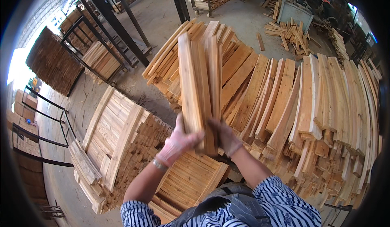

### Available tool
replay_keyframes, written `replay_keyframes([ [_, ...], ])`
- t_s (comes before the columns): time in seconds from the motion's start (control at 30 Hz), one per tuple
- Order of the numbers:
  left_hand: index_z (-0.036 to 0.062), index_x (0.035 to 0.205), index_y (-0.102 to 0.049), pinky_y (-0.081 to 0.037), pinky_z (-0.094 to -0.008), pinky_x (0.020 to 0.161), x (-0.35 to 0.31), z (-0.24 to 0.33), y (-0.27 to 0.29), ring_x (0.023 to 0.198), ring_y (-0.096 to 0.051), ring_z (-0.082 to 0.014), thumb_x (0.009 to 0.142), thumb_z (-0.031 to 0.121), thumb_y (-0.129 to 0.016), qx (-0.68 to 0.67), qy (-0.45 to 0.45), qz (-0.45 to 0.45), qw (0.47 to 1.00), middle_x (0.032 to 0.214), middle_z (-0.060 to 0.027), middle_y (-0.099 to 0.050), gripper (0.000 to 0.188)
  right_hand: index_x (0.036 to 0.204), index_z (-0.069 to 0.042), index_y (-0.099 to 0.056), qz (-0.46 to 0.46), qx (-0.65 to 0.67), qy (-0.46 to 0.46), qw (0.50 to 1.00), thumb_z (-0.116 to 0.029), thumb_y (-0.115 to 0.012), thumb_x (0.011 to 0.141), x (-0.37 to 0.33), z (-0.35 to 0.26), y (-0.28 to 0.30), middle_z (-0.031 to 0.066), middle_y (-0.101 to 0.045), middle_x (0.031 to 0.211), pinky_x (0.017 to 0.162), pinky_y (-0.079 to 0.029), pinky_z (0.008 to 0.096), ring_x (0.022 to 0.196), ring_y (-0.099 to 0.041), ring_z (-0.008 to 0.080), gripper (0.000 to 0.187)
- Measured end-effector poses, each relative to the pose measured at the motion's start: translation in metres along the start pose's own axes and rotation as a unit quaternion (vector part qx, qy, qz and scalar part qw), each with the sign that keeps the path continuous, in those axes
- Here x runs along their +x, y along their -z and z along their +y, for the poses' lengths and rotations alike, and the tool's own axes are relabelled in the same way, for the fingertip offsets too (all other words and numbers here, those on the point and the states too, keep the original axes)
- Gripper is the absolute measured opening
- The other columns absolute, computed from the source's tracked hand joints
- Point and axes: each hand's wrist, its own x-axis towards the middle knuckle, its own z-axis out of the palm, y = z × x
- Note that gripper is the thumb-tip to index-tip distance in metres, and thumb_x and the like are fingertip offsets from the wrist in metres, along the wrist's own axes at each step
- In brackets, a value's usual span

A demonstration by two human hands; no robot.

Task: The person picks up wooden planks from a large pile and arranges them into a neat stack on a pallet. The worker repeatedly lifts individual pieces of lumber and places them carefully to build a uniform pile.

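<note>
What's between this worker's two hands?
Several long boards fill the stretch between the left hand and the right hand, as the head view shows.

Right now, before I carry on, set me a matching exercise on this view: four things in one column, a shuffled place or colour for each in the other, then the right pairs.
Things:
1. Held boards
2. Band
3. Metal bin
4. Sleeves

Places or colours:
A. Dark-and-white striped
B. Upper right of the picture
C. Between left hand and right hand
D. On the left hand's wrist

Pairs: 1-C, 2-D, 3-B, 4-A
</note>
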Motion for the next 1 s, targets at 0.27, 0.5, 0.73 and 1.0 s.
replay_keyframes([
  [0.27,0.002,0.137,-0.054,-0.053,-0.0368,0.095,-0.023,-0.06,-0.027,0.104,-0.065,-0.0203,0.099,0.046,-0.06,-0.416,0.08,-0.031,0.905,0.118,-0.0088,-0.066,0.058,0.16,-0.008,-0.011,-0.086,0.491,-0.243,0.832,-0.036,-0.039,0.107,-0.021,0.103,0.156,0.0182,-0.034,0.156,0.091,-0.057,0.0441,0.131,-0.052,0.0314,0.066],
  [0.5,0.0035,0.132,-0.053,-0.054,-0.0307,0.09,-0.04,-0.091,-0.078,0.102,-0.064,-0.0154,0.082,0.016,-0.085,-0.347,0.036,0.051,0.936,0.114,-0.0059,-0.067,0.06,0.15,-0.007,-0.042,0.008,-0.262,0.037,0.964,-0.041,-0.064,0.097,0.012,0.097,0.13,0.0158,-0.06,0.132,0.09,-0.056,0.0352,0.112,-0.061,0.0208,0.067],
  [0.73,0.0057,0.131,-0.055,-0.056,-0.0318,0.083,-0.176,-0.128,-0.042,0.096,-0.065,-0.015,0.083,0.016,-0.083,-0.383,0.023,0.101,0.918,0.11,-0.0041,-0.068,0.057,0.147,-0.009,-0.043,-0.051,-0.19,-0.078,0.977,-0.044,-0.079,0.084,-0.083,0.103,0.075,0.0043,-0.06,0.124,0.098,-0.05,0.0381,0.114,-0.057,0.0175,0.08],
  [1.0,0.0099,0.135,-0.052,-0.055,-0.0285,0.086,-0.309,-0.143,0.005,0.101,-0.059,-0.0094,0.075,0.002,-0.087,-0.321,-0.011,0.2,0.926,0.115,0.0012,-0.065,0.071,0.143,-0.012,-0.042,-0.233,-0.288,0.064,0.927,-0.017,-0.091,0.068,-0.131,0.173,-0.041,0.0033,-0.058,0.124,0.098,-0.05,0.0333,0.115,-0.057,0.0164,0.09],
])
